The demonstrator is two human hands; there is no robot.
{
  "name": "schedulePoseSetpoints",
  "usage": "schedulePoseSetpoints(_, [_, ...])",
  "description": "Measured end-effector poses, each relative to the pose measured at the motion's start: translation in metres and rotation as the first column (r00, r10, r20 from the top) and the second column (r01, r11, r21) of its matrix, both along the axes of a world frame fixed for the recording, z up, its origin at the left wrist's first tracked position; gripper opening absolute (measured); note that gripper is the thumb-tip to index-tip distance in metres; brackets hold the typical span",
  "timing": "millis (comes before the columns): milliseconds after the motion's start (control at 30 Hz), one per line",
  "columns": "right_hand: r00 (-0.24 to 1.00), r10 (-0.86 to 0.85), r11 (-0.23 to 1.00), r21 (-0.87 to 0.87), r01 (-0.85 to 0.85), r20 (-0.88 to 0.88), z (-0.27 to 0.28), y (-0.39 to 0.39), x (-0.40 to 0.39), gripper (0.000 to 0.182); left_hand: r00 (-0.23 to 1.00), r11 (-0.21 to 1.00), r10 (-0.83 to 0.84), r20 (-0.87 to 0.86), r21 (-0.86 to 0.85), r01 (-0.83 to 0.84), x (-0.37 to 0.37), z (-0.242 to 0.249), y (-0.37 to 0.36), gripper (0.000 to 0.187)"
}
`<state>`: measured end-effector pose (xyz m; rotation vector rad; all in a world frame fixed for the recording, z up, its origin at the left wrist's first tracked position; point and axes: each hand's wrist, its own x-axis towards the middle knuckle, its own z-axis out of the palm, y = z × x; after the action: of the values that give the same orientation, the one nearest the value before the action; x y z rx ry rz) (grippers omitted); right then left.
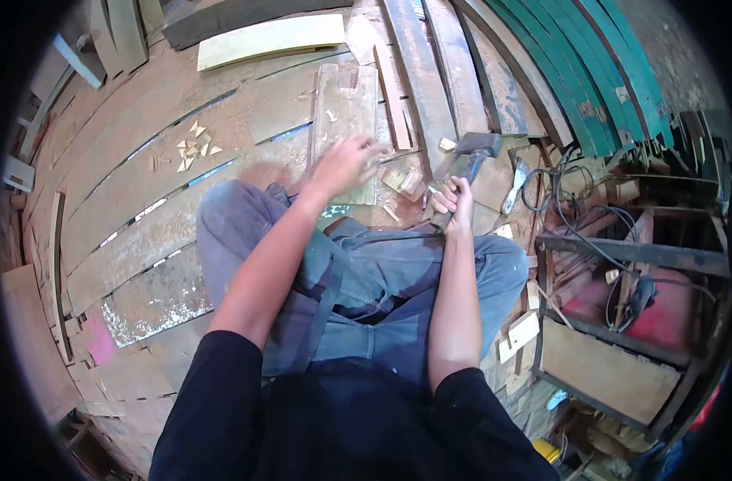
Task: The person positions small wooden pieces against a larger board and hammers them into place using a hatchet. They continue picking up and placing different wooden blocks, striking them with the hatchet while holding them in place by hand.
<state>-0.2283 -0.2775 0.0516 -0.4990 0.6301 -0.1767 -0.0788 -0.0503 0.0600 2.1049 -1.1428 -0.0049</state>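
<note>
My right hand (454,200) is closed around the handle of a hammer, just in front of my right knee. The hammer's dark head (478,144) points away from me, above the floor boards. My left hand (346,170) is over the near part of a pale wooden board (346,100); its fingers are smeared by motion, and I cannot make out whether they hold anything. The board has a notch at its far end and a small wood chip (331,116) on it. A small wood block (447,144) lies beside the hammer head.
Triangular wood offcuts (196,148) lie in a pile at left. A pale plank (271,42) and long beams (422,72) are at the back, green slats (578,64) at back right. A scraper-like tool (514,188), black cable (558,188) and metal frame (622,255) stand right.
</note>
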Motion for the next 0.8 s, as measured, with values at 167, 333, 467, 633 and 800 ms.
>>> schedulePoseSetpoints(167, [0.939, -0.174, 0.970, 0.217, 0.111, 0.296, 0.048, -0.031, -0.016, 0.026, 0.999, 0.999, -0.051, -0.013, 0.007, 0.051, -0.018, -0.013, -0.054, 0.034])
schedulePoseSetpoints(333, [0.970, -0.141, 0.972, 0.213, 0.097, 0.197, 0.100, -0.051, -0.078, 0.024, 1.000, 1.000, -0.008, 0.024, 0.022, 0.008, -0.014, -0.041, -0.148, 0.029])
schedulePoseSetpoints(467, [0.978, -0.079, 0.993, 0.097, 0.061, 0.194, 0.099, -0.033, -0.128, 0.024, 0.989, 0.993, 0.027, 0.143, 0.111, -0.043, -0.012, -0.059, -0.206, 0.027])
schedulePoseSetpoints(633, [0.939, -0.213, 0.958, 0.245, 0.146, 0.271, 0.092, -0.038, -0.120, 0.024, 0.981, 0.989, -0.024, -0.194, 0.138, 0.052, 0.010, -0.057, -0.199, 0.031])
schedulePoseSetpoints(800, [0.911, -0.197, 0.943, 0.323, 0.075, 0.364, 0.088, -0.043, -0.111, 0.025, 0.411, 0.756, -0.489, -0.770, -0.609, -0.241, 0.037, 0.008, -0.121, 0.034])
